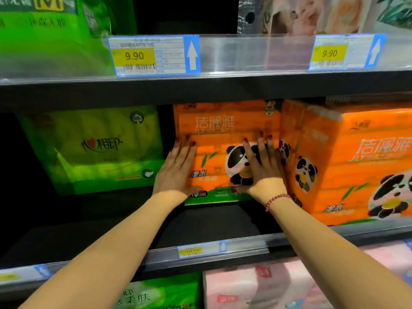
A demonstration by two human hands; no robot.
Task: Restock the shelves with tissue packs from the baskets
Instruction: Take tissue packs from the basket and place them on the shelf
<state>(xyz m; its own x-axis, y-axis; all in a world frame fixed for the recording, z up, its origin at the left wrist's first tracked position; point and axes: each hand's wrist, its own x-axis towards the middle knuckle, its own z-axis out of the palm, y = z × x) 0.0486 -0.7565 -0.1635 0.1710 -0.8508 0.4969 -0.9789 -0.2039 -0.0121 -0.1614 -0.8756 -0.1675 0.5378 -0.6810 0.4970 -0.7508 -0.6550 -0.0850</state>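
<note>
On the shelf [211, 221], left hand [176, 168] and right hand [265, 168] press orange pack [223, 117].

You are facing a dark shelf [200, 90] whose clear price rail [252, 54] is catching light at twelve o'clock.

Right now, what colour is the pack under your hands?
The pack is orange with pandas; head view.

Dim, oversaturated shelves — blurred, bowed edges, black recesses, front-lit forearms.
</note>
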